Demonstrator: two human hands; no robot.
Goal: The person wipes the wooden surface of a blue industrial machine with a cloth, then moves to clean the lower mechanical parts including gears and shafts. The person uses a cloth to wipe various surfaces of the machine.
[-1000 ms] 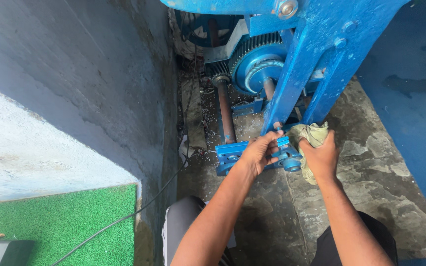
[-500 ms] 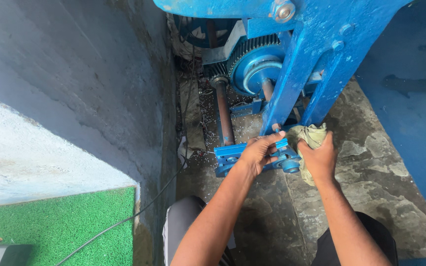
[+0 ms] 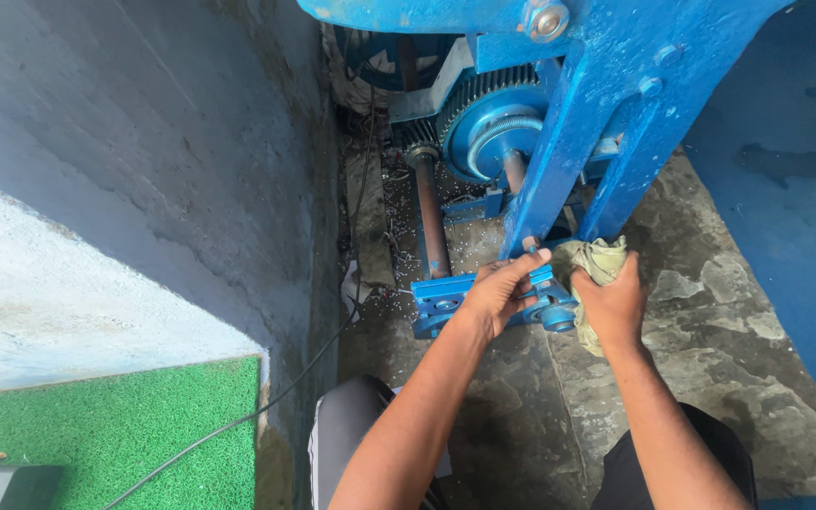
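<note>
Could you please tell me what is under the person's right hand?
The right hand presses a crumpled yellowish rag against the blue machine leg. The palm hides the rest of the rag.

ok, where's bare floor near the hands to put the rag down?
Bare stone floor lies right of the right hand and rag, out to the blue wall. It is crowded ahead: blue bracket under the left hand, shaft, gear, frame leg, debris.
</note>
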